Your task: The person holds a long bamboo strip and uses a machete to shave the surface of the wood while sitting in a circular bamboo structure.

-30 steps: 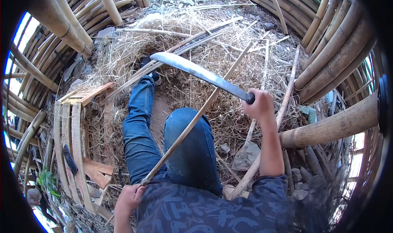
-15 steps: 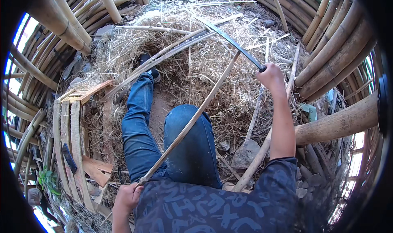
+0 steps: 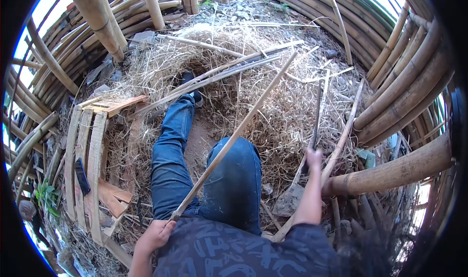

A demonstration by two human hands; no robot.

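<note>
My left hand is closed round the near end of a long split-bamboo strip. The strip slants up and to the right across my raised knee, its far end standing free above a heap of shavings. Over to the right, my right hand grips the dark handle of a long, narrow knife. Its blade points away from me, apart from the strip. Fingers of the right hand are slightly blurred.
On the left stands a slatted wooden crate with a dark phone on its side. A thick bamboo pole juts in from the right, near my right forearm. Loose bamboo strips lie across the shavings; a stone sits below my right hand.
My right hand has come down toward me with the knife, whose blade swung from crossing the strip's far end to pointing away at the right. My left hand still holds the strip.
</note>
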